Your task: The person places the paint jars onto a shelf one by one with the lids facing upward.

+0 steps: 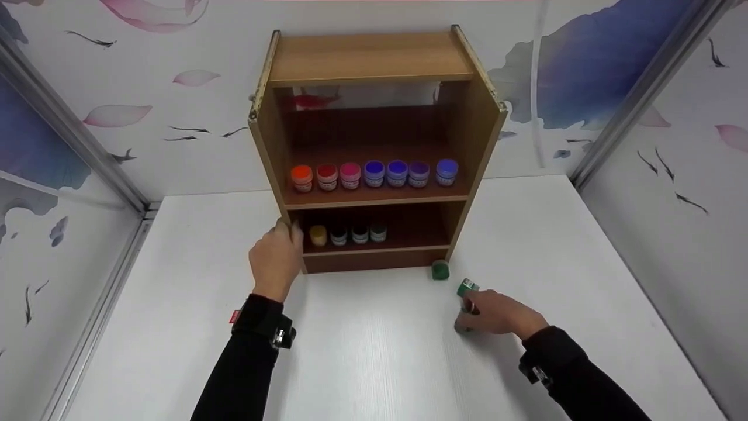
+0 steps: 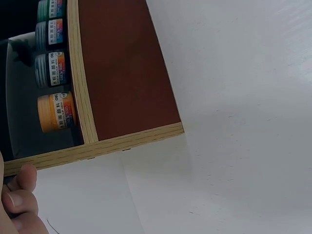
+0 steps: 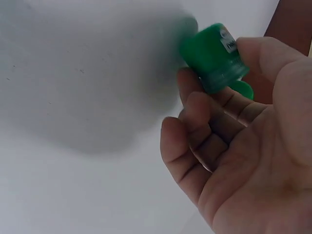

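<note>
A small wooden shelf unit (image 1: pixel 374 202) stands on the white table. My left hand (image 1: pixel 276 260) grips the lower left side panel; its curled fingertips (image 2: pixel 27 202) show beside the panel's edge in the left wrist view. My right hand (image 1: pixel 499 313) pinches a green paint jar (image 3: pixel 214 56) between thumb and fingers, just over or on the table; the frames do not settle which. In the head view, the hand partly covers this jar. Beside the fingers lies another green jar (image 1: pixel 467 287). A third green jar (image 1: pixel 440 270) is by the shelf's front right corner.
Several red, pink and blue jars (image 1: pixel 374 174) stand in a row on the upper board. On the lower board are a yellow jar (image 1: pixel 318 235) and several dark ones (image 1: pixel 360 234). A small red tag (image 1: pixel 235 316) shows by the left wrist. Patterned walls border the table.
</note>
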A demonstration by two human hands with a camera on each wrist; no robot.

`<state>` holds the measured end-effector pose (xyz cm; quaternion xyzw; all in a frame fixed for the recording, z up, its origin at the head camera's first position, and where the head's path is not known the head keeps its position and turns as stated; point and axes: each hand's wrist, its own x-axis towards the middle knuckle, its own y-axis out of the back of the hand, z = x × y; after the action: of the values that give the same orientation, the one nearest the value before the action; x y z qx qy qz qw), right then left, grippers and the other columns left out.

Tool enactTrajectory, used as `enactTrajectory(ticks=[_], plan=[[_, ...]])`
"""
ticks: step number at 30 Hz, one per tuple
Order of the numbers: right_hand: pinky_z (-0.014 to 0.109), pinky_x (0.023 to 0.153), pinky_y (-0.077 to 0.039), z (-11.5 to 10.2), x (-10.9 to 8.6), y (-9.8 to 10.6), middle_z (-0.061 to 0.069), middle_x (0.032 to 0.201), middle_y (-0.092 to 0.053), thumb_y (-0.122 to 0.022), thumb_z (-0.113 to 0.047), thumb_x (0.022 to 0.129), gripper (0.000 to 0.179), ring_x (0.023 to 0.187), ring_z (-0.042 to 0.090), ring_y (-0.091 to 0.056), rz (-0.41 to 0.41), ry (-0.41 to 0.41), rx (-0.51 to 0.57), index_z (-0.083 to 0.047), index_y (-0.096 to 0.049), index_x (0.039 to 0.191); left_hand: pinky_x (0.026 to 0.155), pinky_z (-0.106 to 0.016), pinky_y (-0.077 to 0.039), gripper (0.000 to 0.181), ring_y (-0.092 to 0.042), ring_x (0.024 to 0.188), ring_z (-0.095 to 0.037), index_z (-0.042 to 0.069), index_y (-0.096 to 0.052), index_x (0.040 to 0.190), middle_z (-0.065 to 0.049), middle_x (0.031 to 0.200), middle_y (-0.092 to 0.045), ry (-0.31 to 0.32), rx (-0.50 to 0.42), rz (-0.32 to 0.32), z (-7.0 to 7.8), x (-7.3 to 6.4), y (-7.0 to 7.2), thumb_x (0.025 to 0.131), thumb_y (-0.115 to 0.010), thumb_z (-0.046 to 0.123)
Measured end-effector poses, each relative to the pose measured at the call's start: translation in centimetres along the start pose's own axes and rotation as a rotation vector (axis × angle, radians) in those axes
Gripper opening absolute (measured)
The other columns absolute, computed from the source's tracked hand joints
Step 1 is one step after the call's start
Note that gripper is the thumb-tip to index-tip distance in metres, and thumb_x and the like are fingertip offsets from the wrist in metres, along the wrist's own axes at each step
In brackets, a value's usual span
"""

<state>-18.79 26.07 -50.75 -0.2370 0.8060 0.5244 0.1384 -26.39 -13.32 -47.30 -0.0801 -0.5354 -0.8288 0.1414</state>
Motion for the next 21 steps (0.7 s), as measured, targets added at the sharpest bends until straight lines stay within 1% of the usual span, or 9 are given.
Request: enactTrajectory(ticks=[4, 8, 11, 14, 19, 21], plan=[[0.031, 0.064, -0.039, 0.0, -0.2, 0.4, -0.001, 0.081, -0.054, -0.068, -0.034, 0.087, 0.024, 0.076, 0.015, -0.049, -0.020, -0.006, 0.010, -0.015, -0.055, 0.094, 0.049, -0.039, -0.045, 0.044, -0.058, 0.056, -0.023, 0.001, -0.061, 0.091, -0.011, 0.068, -0.064, -0.012, -0.003, 0.017, 0.0, 0.0, -0.1, 0.103, -0.037, 0.036], [0.032, 0.067, -0.040, -0.1, -0.2, 0.5, -0.001, 0.083, -0.055, -0.074, -0.036, 0.083, 0.029, 0.078, 0.015, -0.049, -0.010, 0.007, -0.027, -0.017, -0.056, 0.094, 0.048, -0.040, -0.046, 0.044, -0.061, 0.056, -0.025, 0.001, -0.061, 0.089, -0.012, 0.068, -0.065, -0.025, -0.008, 0.037, 0.0, 0.1, -0.1, 0.103, -0.037, 0.035], [0.032, 0.068, -0.042, 0.0, 0.0, 0.3, -0.002, 0.082, -0.056, -0.077, -0.034, 0.081, 0.029, 0.078, 0.015, -0.049, 0.016, 0.029, -0.067, -0.018, -0.057, 0.094, 0.048, -0.040, -0.045, 0.044, -0.060, 0.056, -0.024, 0.002, -0.061, 0.088, -0.011, 0.067, -0.064, -0.021, -0.008, 0.037, -0.1, 0.1, -0.1, 0.103, -0.037, 0.036], [0.033, 0.069, -0.044, -0.1, 0.1, 0.0, -0.004, 0.081, -0.058, -0.080, -0.029, 0.079, 0.027, 0.078, 0.015, -0.050, 0.054, 0.070, -0.108, -0.019, -0.059, 0.093, 0.048, -0.040, -0.045, 0.044, -0.059, 0.056, -0.024, 0.002, -0.061, 0.090, -0.011, 0.069, -0.065, -0.013, -0.010, 0.032, -0.1, 0.1, -0.2, 0.103, -0.037, 0.036], [0.035, 0.072, -0.049, -0.4, 0.2, -0.4, -0.006, 0.086, -0.063, -0.083, -0.020, 0.075, 0.026, 0.081, 0.013, -0.055, 0.096, 0.111, -0.154, -0.020, -0.064, 0.094, 0.047, -0.037, -0.042, 0.043, -0.057, 0.055, -0.022, 0.002, -0.061, 0.090, -0.010, 0.068, -0.064, -0.006, -0.016, 0.022, 0.0, 0.0, -0.2, 0.103, -0.038, 0.036], [0.036, 0.074, -0.050, -0.5, 0.2, -0.5, -0.005, 0.089, -0.065, -0.084, -0.020, 0.075, 0.029, 0.084, 0.013, -0.056, 0.100, 0.109, -0.171, -0.021, -0.064, 0.096, 0.047, -0.036, -0.041, 0.043, -0.056, 0.055, -0.022, 0.002, -0.060, 0.088, -0.009, 0.067, -0.063, -0.008, -0.014, 0.026, 0.0, 0.0, -0.2, 0.103, -0.038, 0.036]])
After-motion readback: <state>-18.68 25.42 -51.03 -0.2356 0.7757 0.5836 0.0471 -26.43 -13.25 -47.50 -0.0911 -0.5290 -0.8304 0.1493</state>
